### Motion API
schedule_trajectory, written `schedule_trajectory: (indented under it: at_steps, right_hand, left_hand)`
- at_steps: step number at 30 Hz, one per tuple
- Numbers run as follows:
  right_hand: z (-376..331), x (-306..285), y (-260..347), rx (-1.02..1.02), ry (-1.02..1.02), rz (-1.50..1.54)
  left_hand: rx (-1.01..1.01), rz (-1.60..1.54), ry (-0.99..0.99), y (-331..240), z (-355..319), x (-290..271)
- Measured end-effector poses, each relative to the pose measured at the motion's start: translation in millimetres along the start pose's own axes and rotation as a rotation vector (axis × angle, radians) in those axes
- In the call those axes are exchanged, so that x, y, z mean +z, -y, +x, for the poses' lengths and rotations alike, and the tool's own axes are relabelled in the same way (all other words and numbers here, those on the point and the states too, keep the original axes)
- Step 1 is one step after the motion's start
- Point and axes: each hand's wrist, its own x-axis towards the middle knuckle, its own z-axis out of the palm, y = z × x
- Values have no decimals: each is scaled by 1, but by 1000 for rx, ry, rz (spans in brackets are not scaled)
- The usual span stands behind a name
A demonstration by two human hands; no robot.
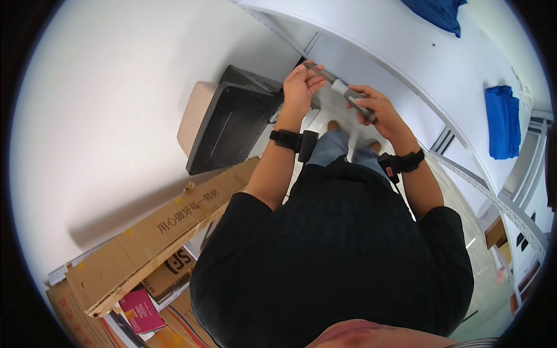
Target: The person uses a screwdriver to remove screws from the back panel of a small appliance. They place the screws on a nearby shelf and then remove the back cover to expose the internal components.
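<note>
My right hand (377, 108) is closed around a grey, bar-shaped object (351, 100) with a paler, whitish end pointing to the upper left. Its exact kind does not show. My left hand (303, 86) is raised to the left of it, fingers curled, beside a thin dark grey strip (319, 71) at the fingertips. Whether that strip joins the bar is unclear. Below and between the hands hangs a pale grey, blurred shape (339, 116), perhaps cloth or film, in front of my legs. Each wrist wears a black strap with a small box.
Left of my left hand stands a black panel-like case (232, 127) against the white wall. A long cardboard box (156, 226) lies across other cartons at lower left. On the white shelf (464, 75) ahead and right is a folded blue cloth (502, 122); another blue cloth (438, 13) is farther up.
</note>
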Motion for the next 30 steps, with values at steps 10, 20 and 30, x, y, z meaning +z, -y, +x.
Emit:
schedule_trajectory:
  at_steps: [10,20,30]
  right_hand:
    - [27,126,-49,-26,207,-28]
    - [28,183,-72,-74,64,68]
    - [39,186,-76,-89,100,87]
  left_hand:
    - [121,-344,-120,-53,-60,-111]
    - [153,-286,-58,-80,-73,-137]
    - [208,-255,-59,-80,-67,-146]
